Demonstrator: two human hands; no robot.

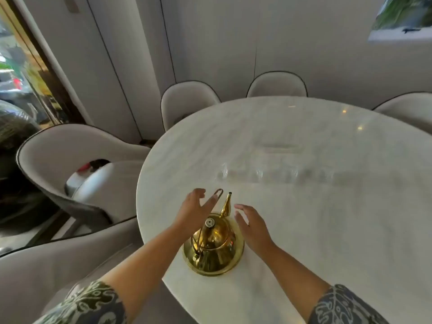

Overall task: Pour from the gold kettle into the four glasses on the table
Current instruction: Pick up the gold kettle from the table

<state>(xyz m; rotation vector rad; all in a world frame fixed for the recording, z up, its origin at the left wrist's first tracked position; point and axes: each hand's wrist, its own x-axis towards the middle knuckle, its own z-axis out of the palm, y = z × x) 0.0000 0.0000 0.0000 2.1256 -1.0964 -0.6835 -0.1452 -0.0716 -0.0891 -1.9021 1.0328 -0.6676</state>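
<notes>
A: Hands status? Both were in frame.

B: Left hand (195, 208) was spread wide, fingers splayed, holding nothing. It hovered over the gold kettle (213, 246), in front of the raised handle loop; contact with the handle couldn't be confirmed. Right hand (251, 224) was also spread, palm turned inward, empty, just beside the kettle's right flank. No visible contact there either.

A: Kettle location?

B: Upright on the marble table (327, 218), close to the near-left edge, lid on, spout aimed away toward the table's middle.

A: Glasses?

B: Row of glasses (275, 175) stood further in toward the centre, beyond the spout, well apart from the kettle. Heavily blurred, so count and fill level couldn't be read.

A: Anything else?

B: Upholstered chairs (70, 160) ringed the far and left edges. Patterned sleeves (93, 305) on both forearms.
</notes>
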